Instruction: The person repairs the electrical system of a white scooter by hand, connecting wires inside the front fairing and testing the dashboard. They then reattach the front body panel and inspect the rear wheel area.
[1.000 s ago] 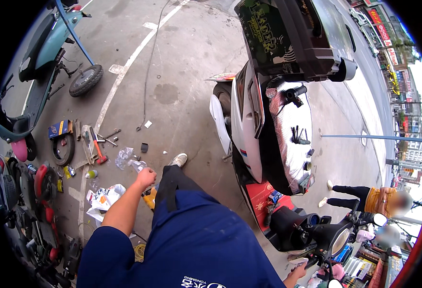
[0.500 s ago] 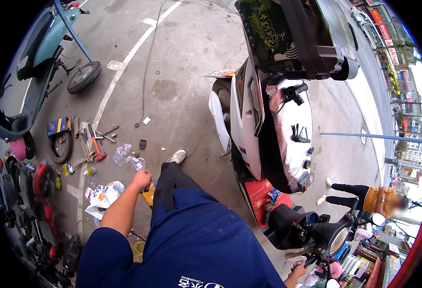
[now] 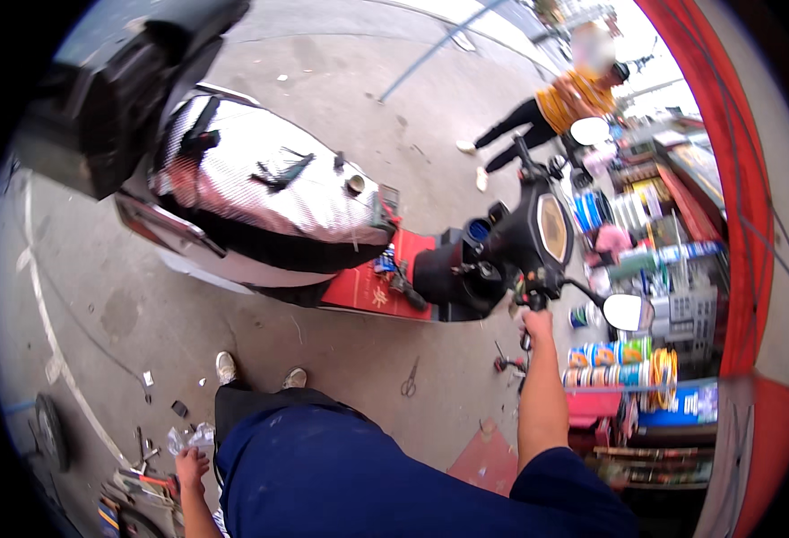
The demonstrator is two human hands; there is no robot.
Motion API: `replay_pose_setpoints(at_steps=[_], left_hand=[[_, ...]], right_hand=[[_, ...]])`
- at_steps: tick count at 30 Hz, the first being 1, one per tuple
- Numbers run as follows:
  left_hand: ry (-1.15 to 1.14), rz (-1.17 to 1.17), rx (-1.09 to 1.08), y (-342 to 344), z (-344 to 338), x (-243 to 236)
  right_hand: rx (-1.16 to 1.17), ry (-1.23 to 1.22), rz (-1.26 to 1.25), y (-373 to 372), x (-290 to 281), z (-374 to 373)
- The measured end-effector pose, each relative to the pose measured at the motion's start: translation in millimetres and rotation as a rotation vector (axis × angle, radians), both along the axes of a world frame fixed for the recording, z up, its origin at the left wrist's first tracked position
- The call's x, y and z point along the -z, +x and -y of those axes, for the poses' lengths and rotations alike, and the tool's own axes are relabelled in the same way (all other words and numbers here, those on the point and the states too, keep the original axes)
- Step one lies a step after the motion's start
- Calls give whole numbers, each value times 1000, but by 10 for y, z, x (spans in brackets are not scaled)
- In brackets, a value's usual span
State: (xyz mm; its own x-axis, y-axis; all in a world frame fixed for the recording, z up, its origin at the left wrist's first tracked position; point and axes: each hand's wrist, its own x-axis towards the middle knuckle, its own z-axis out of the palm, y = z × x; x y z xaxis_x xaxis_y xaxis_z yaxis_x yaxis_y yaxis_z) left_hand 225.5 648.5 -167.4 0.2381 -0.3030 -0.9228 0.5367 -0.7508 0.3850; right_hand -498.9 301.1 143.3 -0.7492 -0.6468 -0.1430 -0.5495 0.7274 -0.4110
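Scooter (image 3: 309, 247) is the main thing, sprawled from 10 to 3 o'clock, rear at 10, front end at 3. Stands upright, body white low down along its near side, wheels mostly hidden.

Seat cover (image 3: 251, 193), 10 o'clock: silver, quilted, shiny, pinkish tint toward the rear, black skirt below. Rear box (image 3: 90, 125), also 10 but farther out: dark, bulky, blurred, partly lost in the rim.

Footboard mat (image 3: 345, 291), just below centre: bright red, pale printing, odds and ends on it. Front column (image 3: 448, 278), 3 o'clock: black plastic, open pockets, something blue-topped in one. Oval panel (image 3: 553, 229), just short of 3: tan face, black surround. Two mirrors (image 3: 628, 314), 2 and 3 o'clock: white glare on the glass.

Right hand (image 3: 538, 323), between 3 and 4: fingers wrapped round the near handlebar grip (image 3: 526, 342), so contact with the scooter is there. Left hand (image 3: 192, 464), between 7 and 8: fingers half-curled, just beside clear plastic (image 3: 199, 434); can't tell if it holds anything.

Small stuff: scissors (image 3: 410, 377) on the ground, 6 o'clock; dark bristly bundle (image 3: 284, 171) on the seat cover, 10 o'clock; short roll (image 3: 355, 184) near its front end, 11.
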Motion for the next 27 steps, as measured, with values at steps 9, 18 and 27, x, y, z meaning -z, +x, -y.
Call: replay_pose_setpoints(at_steps=[9,18,27], left_hand=[[102,-9,266,447,53,107],[-47,117,214,91,819,-504],[-204,293,237,-498,1333,114]], right_hand=[[242,94,-362,100,30,-170],[243,217,-522,455,-60,-215],[56,231,-893,1057,7,-6]])
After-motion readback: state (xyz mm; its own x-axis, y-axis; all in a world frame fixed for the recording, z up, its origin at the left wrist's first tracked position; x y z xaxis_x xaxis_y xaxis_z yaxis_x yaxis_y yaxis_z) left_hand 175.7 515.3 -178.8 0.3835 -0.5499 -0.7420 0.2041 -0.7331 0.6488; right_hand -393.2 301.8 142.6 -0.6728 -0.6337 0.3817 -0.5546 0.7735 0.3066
